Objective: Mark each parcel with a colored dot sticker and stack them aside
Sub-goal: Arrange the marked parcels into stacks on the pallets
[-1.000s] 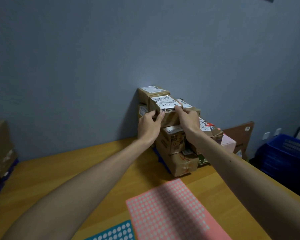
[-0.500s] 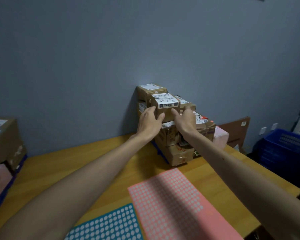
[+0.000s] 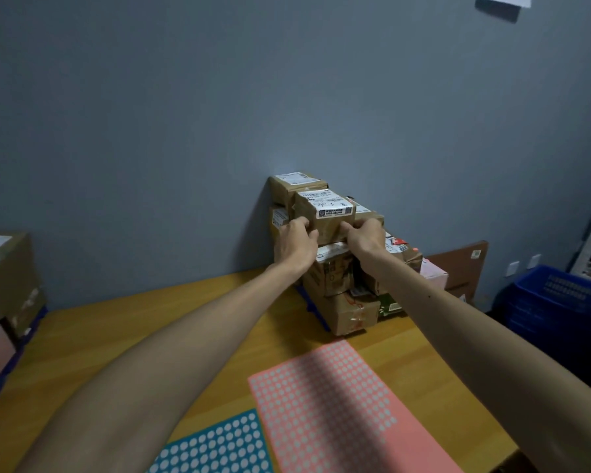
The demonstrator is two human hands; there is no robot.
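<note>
A pile of brown cardboard parcels [image 3: 342,302] stands against the grey wall at the back of the wooden table [image 3: 116,336]. On its top front sits a small brown parcel [image 3: 323,216] with a white label. My left hand [image 3: 296,242] grips its left side and my right hand [image 3: 364,235] grips its right side, fingers curled round its lower edges. Near me on the table lie a pink dot-sticker sheet [image 3: 338,411] and a teal dot-sticker sheet [image 3: 219,445].
More boxes [image 3: 4,285] stand at the table's left edge. A blue crate [image 3: 556,298] sits on the floor to the right, beyond the table's right edge. A brown board [image 3: 461,268] leans on the wall behind the pile.
Both hands have slid lower on the small top parcel, from its upper edge down to its lower front. The parcel itself stays on the pile.
</note>
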